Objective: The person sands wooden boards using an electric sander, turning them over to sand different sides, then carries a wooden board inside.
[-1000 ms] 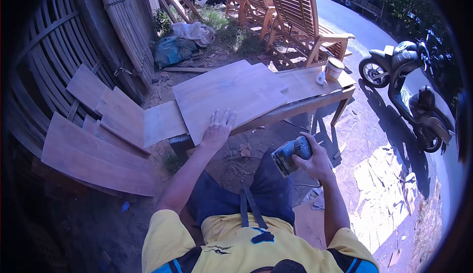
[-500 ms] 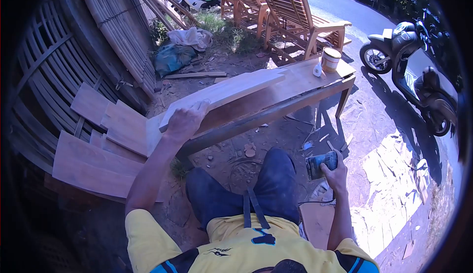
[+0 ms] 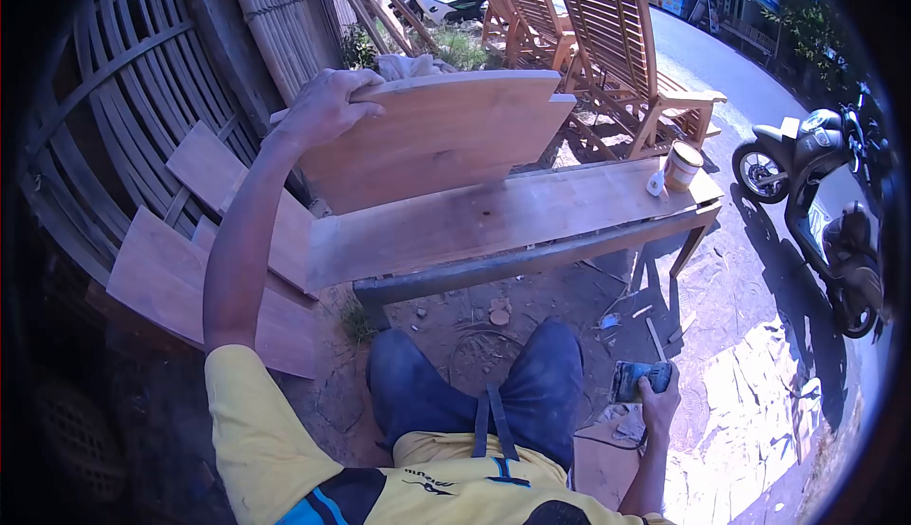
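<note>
Grips the board near its upper-left corner with the left hand, tilted at the frame's upper centre, probably stiff, fairly heavy, best held mid-edge, and clasps the sander lower right with the right hand.

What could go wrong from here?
1. Slip: only the left hand grips the raised board, near one end of its top edge, so it may twist or drop.
2. Knock: the open space between the board and the can on the bench is limited; a wide swing might tip it.
3. Slow save: the right hand holds the sander low by the knee, so it probably couldn't steady the board quickly.
</note>
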`<state>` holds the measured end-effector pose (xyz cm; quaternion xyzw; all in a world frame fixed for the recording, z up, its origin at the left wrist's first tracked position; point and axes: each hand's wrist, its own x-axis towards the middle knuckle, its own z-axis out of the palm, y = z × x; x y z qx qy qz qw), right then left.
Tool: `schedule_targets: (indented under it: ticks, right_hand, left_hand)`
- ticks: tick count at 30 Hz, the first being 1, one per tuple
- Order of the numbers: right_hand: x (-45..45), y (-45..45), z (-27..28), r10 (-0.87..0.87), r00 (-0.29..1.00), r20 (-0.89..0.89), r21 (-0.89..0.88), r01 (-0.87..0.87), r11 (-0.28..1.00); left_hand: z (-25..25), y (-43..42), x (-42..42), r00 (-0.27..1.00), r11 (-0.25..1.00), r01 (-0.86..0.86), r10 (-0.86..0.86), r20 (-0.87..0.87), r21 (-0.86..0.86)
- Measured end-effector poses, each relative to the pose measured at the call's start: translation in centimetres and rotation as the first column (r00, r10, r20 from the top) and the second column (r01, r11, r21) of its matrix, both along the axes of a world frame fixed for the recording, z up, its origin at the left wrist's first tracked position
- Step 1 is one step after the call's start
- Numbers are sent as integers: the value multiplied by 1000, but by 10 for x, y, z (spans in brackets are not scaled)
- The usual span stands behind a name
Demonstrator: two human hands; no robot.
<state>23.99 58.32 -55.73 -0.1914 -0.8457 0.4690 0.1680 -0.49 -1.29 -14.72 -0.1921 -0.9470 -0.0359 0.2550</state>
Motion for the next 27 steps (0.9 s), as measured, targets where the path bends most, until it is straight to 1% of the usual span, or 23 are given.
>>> schedule_targets:
  ticks: [2, 4, 5, 6, 7, 8, 9, 11, 12, 13, 14, 15, 16, 17, 19, 20, 21, 22, 23, 24, 25, 26, 27]
  right_hand:
    - [-3, -5, 5, -17, 999, 36, 16, 16, 1000]
    - [-8, -6, 9, 19, 998, 65, 112, -27, 993]
    - [-12, -7, 12, 30, 997, 78, 121, -39, 992]
    - [-16, -10, 13, 29, 997, 67, 113, -37, 993]
    - [-17, -13, 12, 33, 997, 65, 101, -40, 994]
    - [-20, -17, 12, 15, 997, 79, 97, -22, 995]
    - [-23, -19, 9, 32, 995, 95, 96, -41, 995]
    - [-28, -19, 4, 45, 998, 38, 67, -47, 997]
    - [-31, -17, 2, 65, 996, 59, 75, -69, 995]
    - [-36, -18, 7, 74, 994, 79, 88, -80, 993]
    - [-41, -21, 15, 58, 993, 99, 138, -72, 988]
    - [-45, -26, 20, 45, 992, 118, 181, -66, 981]
    - [-50, -24, 21, 51, 989, 141, 118, -68, 991]
    - [-56, -26, 21, 55, 985, 165, 117, -75, 990]
    - [-68, -35, 48, 42, 992, 121, 160, -61, 985]
    - [-73, -39, 65, 52, 981, 184, 172, -85, 981]
    - [-80, -51, 91, 72, 976, 208, 196, -114, 974]
    - [-87, -56, 109, 113, 967, 228, 163, -152, 975]
    - [-95, -61, 127, 151, 959, 240, 126, -185, 975]
    - [-104, -73, 155, 182, 955, 234, 154, -222, 963]
    - [-115, -88, 187, 216, 951, 221, 185, -258, 948]
    - [-127, -102, 220, 252, 939, 232, 151, -291, 945]
    - [-140, -111, 244, 313, 937, 154, 231, -343, 911]
  left_hand:
    - [16, -12, -18, 999, 999, 37, -37, -2, 25]
    - [37, -22, -26, 990, 994, 89, -95, 109, 63]
    - [42, -28, -30, 989, 994, 76, -85, 120, 73]
    - [44, -34, -32, 978, 987, 103, -124, 167, 126]
    - [40, -42, -30, 963, 976, 121, -159, 218, 178]
    - [31, -49, -28, 968, 974, 107, -147, 204, 197]
    - [21, -59, -30, 967, 976, 87, -131, 220, 198]
    - [0, -75, -31, 969, 956, 35, -104, 225, 292]
    - [-7, -81, -36, 966, 954, 24, -99, 241, 298]
    - [-8, -77, -36, 976, 945, 65, -127, 176, 320]
    - [-11, -77, -36, 982, 935, 105, -151, 113, 339]
    - [-13, -81, -36, 981, 935, 86, -140, 135, 345]
    - [-11, -85, -38, 984, 967, 76, -113, 140, 243]
    - [-8, -88, -42, 985, 987, 71, -92, 145, 141]
    - [-4, -82, -41, 977, 985, 58, -90, 193, 165]
    - [-2, -80, -41, 977, 996, -34, 15, 211, 87]
    - [-1, -77, -41, 968, 993, -121, 116, 222, 7]
    - [3, -75, -44, 960, 992, -122, 113, 255, 18]
    - [9, -73, -46, 918, 981, -195, 180, 353, 5]
    - [18, -71, -48, 865, 965, -262, 243, 439, -16]
    - [22, -73, -48, 862, 965, -261, 237, 449, -9]
    - [20, -80, -44, 853, 958, -286, 261, 453, -13]
    - [24, -88, -39, 843, 949, -313, 287, 455, -18]
